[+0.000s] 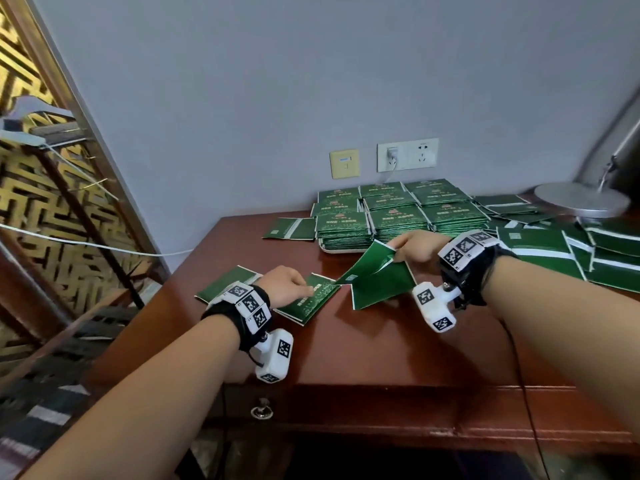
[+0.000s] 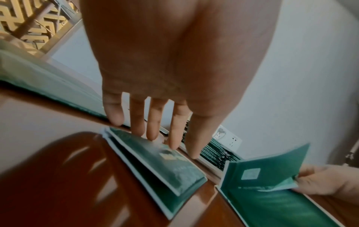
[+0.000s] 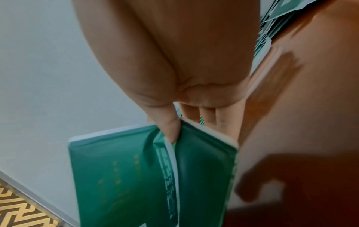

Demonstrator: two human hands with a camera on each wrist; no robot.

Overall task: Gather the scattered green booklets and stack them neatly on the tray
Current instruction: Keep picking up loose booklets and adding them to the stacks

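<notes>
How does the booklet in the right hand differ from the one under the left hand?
The booklet in the right hand is lifted and tilted, pinched at one edge by the right hand; the booklet under the left hand lies flat on the desk, with the left hand resting its fingers on it. The lifted one gapes open and is creased; the flat one is closed, gold-printed cover up. Both are green with white edges.
</notes>
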